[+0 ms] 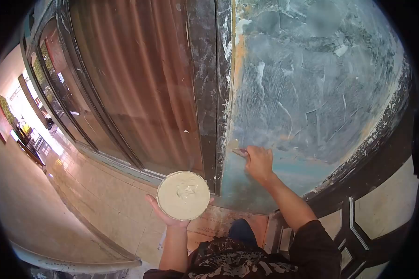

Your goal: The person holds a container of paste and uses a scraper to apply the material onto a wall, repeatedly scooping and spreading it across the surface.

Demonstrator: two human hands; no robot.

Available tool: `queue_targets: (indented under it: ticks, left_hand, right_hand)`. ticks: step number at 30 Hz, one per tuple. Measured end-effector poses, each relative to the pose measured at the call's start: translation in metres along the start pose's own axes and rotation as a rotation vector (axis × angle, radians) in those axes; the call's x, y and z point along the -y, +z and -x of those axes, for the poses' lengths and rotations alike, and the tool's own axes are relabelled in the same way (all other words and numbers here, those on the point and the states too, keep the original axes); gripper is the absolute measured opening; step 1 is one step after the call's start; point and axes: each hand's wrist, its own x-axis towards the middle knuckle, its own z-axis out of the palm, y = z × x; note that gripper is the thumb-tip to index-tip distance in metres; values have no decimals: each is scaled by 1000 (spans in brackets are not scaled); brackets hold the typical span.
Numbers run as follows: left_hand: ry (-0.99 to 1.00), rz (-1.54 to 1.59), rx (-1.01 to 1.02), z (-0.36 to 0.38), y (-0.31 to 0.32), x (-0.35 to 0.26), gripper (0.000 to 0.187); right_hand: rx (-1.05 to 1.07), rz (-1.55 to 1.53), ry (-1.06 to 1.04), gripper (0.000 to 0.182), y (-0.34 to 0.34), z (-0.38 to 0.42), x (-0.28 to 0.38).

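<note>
My left hand [171,220] supports a round tub [158,191] from below, with fingers spread around its sides. Cream-coloured putty [184,202] fills the tub, its surface roughed up near the middle. Higher and to the right, my right hand [260,162] is closed around a small putty knife [239,152]. The blade points left, at the lower left part of a blue-grey wall panel [288,107], close to its edge. Whitish smears and streaks cover much of this panel. A small pale dab shows just above the blade.
Left of the panel stands a dark wooden frame [208,93] with glass and a reddish-brown curtain [139,83] behind it. A brown printed sheet [214,223] lies by my feet on the tiled floor [111,200]. Dark patterned woodwork [358,232] is at lower right.
</note>
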Motion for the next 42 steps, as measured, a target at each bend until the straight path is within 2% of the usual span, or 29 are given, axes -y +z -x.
queue_targets:
  ticks: [5, 10, 14, 16, 17, 19, 23, 26, 31, 35, 42]
  left_hand:
    - [-3, -18, 21, 0, 0, 1, 121]
    - [33, 168, 52, 0, -1, -1, 121]
    - [37, 101, 34, 1, -5, -1, 120]
    - [31, 113, 35, 3, -4, -1, 119]
    - [30, 113, 34, 3, -7, -1, 119]
    - [68, -36, 4, 3, -12, -1, 115]
    - [71, -25, -15, 4, -12, -2, 111]
    - [62, 24, -30, 0, -16, 0, 118]
    - [49, -1, -48, -1, -14, 2, 118]
    - [54, 25, -4, 0, -19, 2, 118]
    - [47, 1, -5, 0, -10, -1, 117]
  right_hand:
    - [-4, 32, -2, 15, -1, -14, -6]
    - [-133, -24, 38, 13, -30, -32, 3]
    - [-123, -43, 12, 13, -24, -10, 3]
    - [12, -1, 23, 13, -9, 4, 0]
    - [12, -1, 24, 13, -3, 9, -1]
    - [61, 14, 24, 12, 5, 14, -1]
    - [59, -18, 75, 10, 9, 3, -4]
    - [42, -31, 125, 7, -9, -13, -4]
    - [-50, -83, 118, 5, -25, -12, 3]
    - [69, -43, 128, 6, -2, 2, -4]
    - [-38, -65, 139, 7, -29, -9, -2]
